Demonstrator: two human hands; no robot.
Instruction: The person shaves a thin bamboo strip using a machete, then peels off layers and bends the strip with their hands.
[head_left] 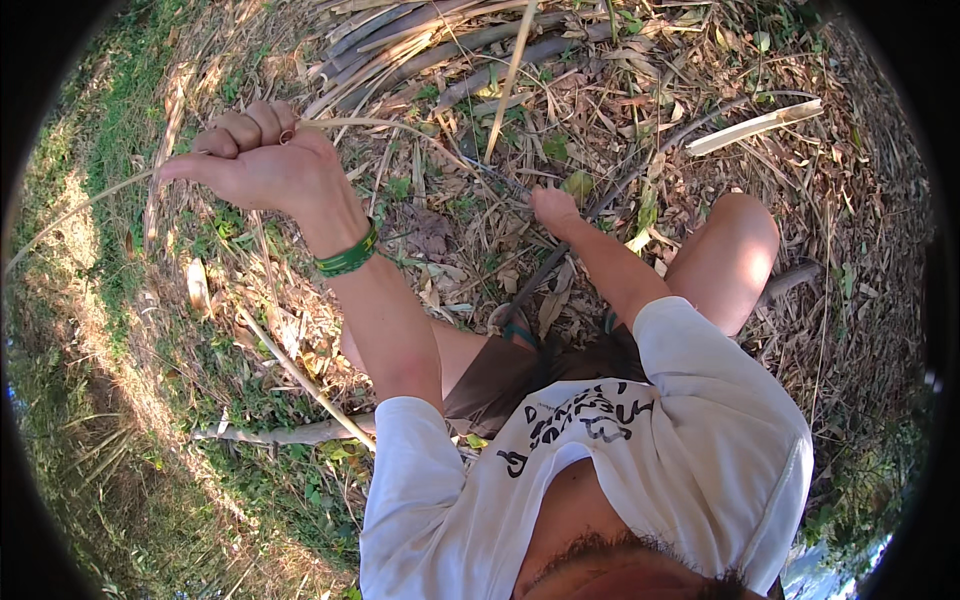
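Observation:
My left hand (262, 165), raised out to the left, is closed round a long, thin, pale strip (375, 122) that looks like split cane or bamboo. One length of the strip sticks out past my thumb toward the left rim; the other bends down toward my right hand. My right hand (556, 212) is a fist low in front of my knees. From it a narrow grey blade, seemingly a knife (498, 178), points up and left and meets the strip. Its handle is hidden in my fingers.
Poles and split lengths (440, 50) are piled at the far side. A pale split piece (755, 128) lies at the far right, and a thin stick (305, 378) rests across a branch (290, 433) at the left. Dry leaves cover the ground; my bent legs are close to my right hand.

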